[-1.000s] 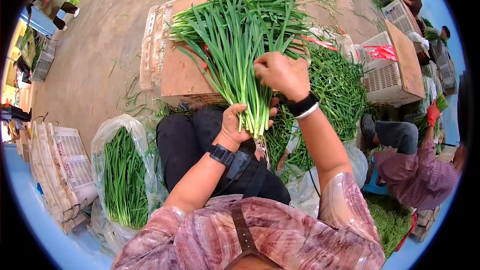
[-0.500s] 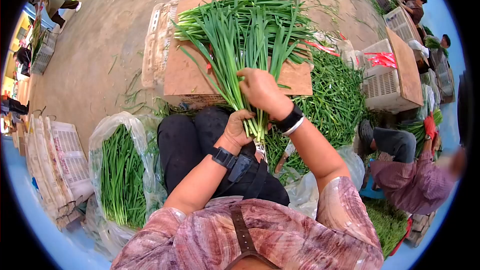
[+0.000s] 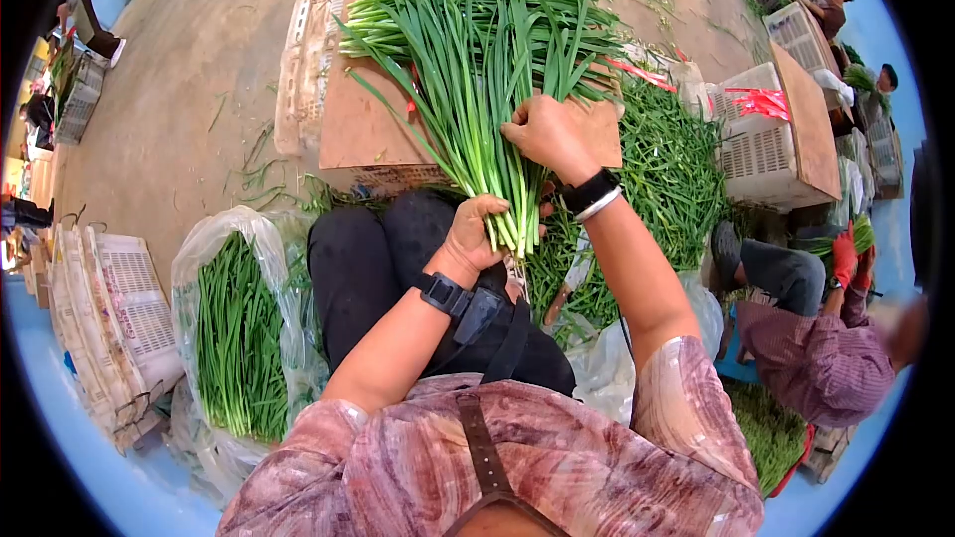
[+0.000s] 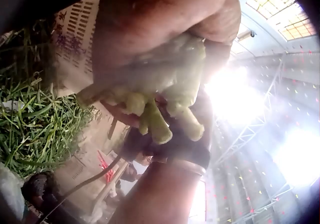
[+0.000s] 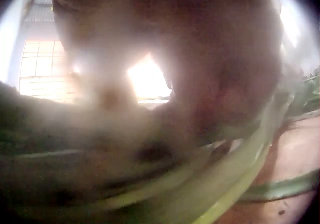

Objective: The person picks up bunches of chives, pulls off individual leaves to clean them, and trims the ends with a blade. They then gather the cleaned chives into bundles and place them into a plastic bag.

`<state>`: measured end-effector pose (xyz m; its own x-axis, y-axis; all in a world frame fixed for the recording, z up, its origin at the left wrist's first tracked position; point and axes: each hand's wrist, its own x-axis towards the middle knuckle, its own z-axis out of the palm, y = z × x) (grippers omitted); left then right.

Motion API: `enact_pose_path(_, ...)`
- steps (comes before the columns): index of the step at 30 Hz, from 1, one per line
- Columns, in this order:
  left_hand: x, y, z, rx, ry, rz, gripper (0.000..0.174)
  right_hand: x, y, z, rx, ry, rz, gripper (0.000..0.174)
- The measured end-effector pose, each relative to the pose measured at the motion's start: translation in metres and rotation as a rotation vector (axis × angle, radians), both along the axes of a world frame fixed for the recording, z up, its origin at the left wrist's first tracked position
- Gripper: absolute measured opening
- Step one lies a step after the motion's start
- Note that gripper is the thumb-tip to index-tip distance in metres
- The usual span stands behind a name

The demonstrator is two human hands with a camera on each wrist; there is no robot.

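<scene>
A bunch of garlic chives (image 3: 482,129) fans out in the head view, pale stem ends towards the person's lap and leaves spread over the board. My left hand (image 3: 476,234) grips the bunch near its lower ends, the thumb on top. Thick cut stem ends (image 4: 157,124) poke out beneath that hand in the left wrist view. My right hand (image 3: 557,137) is over the right side of the stems, thumb and curled fingertips meeting in a pinch at the greens. Blurred fingers (image 5: 225,58) and green stalks (image 5: 235,184) fill the right wrist view.
More garlic chives (image 3: 373,25) lie across the brown board (image 3: 363,124) on a crate. Loose trimmings (image 3: 667,169) heap at the right beside a knife (image 3: 562,298). A plastic bag of greens (image 3: 234,338) stands left. Another person (image 3: 816,358) sits at the right.
My right hand moved down and left over the stems, then back up and right. The left hand keeps its grip on the bunch, and the leaves shifted slightly.
</scene>
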<state>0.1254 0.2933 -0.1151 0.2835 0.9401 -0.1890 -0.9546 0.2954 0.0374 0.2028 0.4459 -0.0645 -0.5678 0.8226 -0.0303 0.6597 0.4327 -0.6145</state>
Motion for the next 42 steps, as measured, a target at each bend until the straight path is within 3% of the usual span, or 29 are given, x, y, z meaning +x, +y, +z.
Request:
enact_pose_path(3,-0.001,-0.001,-0.006,-0.007,0.02,-0.007,0.045,0.0,0.006,-0.004,-0.043,-0.014,-0.002,0.025)
enact_pose_path(6,-0.002,-0.001,-0.015,-0.009,0.101,-0.04,0.043,-0.001,-0.019,0.066,-0.311,0.021,-0.227,0.023)
enact_pose_path(7,-0.002,0.001,-0.009,0.008,0.161,-0.046,0.041,0.002,-0.007,0.042,-0.405,0.236,-0.175,0.019)
enact_pose_path(8,-0.002,0.001,-0.007,0.007,0.164,-0.044,0.04,0.008,0.003,0.023,-0.385,0.288,-0.143,0.018)
enact_pose_path(10,-0.002,0.001,-0.005,0.008,0.17,-0.042,0.04,0.011,0.003,0.027,-0.431,0.45,-0.152,0.017)
enact_pose_path(11,-0.001,0.002,-0.008,0.019,0.135,-0.053,0.04,0.016,0.012,0.02,-0.473,0.41,-0.08,0.012)
enact_pose_path(15,0.0,0.001,0.004,-0.022,0.204,-0.037,0.037,0.017,-0.001,0.035,-0.673,0.562,-0.168,0.013)
enact_pose_path(22,0.0,0.0,-0.009,-0.032,0.252,-0.072,0.031,0.014,-0.006,0.026,-0.551,0.711,-0.253,0.009)
enact_pose_path(28,0.001,0.003,-0.007,-0.099,0.322,-0.004,0.029,0.033,-0.035,0.054,-0.207,0.755,-0.199,0.006)
enact_pose_path(30,0.001,0.002,-0.017,-0.142,0.383,-0.008,0.031,0.049,-0.043,0.071,-0.124,0.971,-0.209,0.004)
enact_pose_path(32,0.0,0.0,-0.011,-0.045,0.278,0.034,0.031,0.073,-0.048,0.094,-0.174,1.134,-0.266,0.004)
enact_pose_path(34,-0.003,0.0,-0.006,-0.074,0.211,-0.039,0.033,0.118,-0.028,0.096,-0.137,1.133,-0.292,0.005)
enact_pose_path(36,-0.004,0.0,-0.003,0.01,0.083,-0.076,0.041,0.166,-0.001,0.085,-0.137,0.967,-0.555,0.019)
enact_pose_path(38,-0.002,0.0,0.015,0.088,-0.006,-0.039,0.05,0.219,0.023,0.039,0.493,0.143,-0.596,0.032)
enact_pose_path(39,-0.003,0.0,0.009,0.143,-0.014,-0.041,0.067,0.23,0.03,0.026,0.788,-0.282,-0.579,0.038)
enact_pose_path(40,-0.004,0.0,0.013,0.162,-0.043,-0.043,0.071,0.212,0.018,0.04,0.622,-0.13,-0.589,0.046)
enact_pose_path(42,-0.002,0.0,0.017,0.161,-0.12,-0.038,0.07,0.161,-0.007,0.079,-0.035,0.376,-0.539,0.038)
